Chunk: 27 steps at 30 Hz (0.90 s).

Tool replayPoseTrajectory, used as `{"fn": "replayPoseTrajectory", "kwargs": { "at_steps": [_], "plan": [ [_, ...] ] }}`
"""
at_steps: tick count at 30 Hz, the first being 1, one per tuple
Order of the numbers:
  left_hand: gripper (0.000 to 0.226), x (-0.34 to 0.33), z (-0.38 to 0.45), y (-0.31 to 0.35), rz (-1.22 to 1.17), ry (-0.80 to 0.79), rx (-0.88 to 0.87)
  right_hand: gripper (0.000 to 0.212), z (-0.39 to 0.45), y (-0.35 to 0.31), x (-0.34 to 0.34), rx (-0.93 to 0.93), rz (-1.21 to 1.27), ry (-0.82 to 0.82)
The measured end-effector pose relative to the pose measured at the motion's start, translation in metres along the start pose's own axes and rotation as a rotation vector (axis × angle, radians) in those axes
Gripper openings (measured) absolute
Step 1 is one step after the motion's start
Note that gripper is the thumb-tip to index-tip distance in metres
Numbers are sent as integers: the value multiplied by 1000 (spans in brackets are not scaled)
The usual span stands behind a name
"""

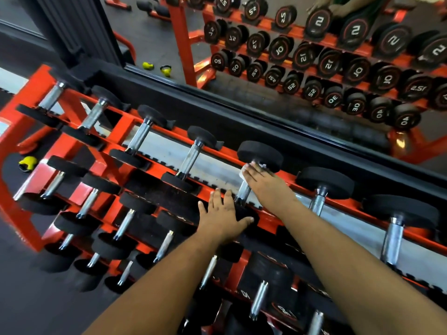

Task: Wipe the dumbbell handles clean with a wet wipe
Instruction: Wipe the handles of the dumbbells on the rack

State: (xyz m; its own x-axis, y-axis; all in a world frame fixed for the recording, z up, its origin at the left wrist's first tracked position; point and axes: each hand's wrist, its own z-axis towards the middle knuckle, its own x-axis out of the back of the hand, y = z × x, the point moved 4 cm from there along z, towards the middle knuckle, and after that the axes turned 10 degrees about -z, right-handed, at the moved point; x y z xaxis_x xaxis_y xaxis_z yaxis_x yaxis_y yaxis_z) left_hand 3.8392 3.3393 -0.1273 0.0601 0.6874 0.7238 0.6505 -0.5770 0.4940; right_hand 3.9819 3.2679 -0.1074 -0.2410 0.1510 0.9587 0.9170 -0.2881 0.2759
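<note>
The orange rack (242,163) carries rigid, heavy dumbbells. On its top tier, the dumbbell (258,154) being cleaned stays seated. The left hand (223,213), fingers spread flat, steadies the near head. The right hand (262,183) presses a thin, soft wet wipe (244,170) around the knurled, grippy handle (243,192).
</note>
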Motion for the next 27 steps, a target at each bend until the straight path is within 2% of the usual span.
{"fn": "replayPoseTrajectory", "kwargs": {
  "at_steps": [3,6,10,13,17,20,24,27],
  "plan": [
    [106,-1,1,-1,-9,0,0,66,-7,-6,-5,59,6,-55],
    [107,-1,0,0,-36,13,-4,62,-18,-23,-13,235,114,-70],
    [108,0,-5,2,-41,27,-1,55,-33,-20,-13,224,177,-158],
    [107,1,-9,5,-39,21,12,50,-58,-10,-1,79,217,-151],
    [105,0,-18,9,-75,85,34,50,-106,7,14,-306,630,137],
    [105,-10,-35,14,-119,155,23,52,-144,16,23,-417,781,244],
    [107,-31,-61,30,-114,245,-19,48,-188,31,25,-540,899,294],
    [107,-51,-77,57,-91,243,-81,45,-211,43,12,-633,961,307]
  ]
}}
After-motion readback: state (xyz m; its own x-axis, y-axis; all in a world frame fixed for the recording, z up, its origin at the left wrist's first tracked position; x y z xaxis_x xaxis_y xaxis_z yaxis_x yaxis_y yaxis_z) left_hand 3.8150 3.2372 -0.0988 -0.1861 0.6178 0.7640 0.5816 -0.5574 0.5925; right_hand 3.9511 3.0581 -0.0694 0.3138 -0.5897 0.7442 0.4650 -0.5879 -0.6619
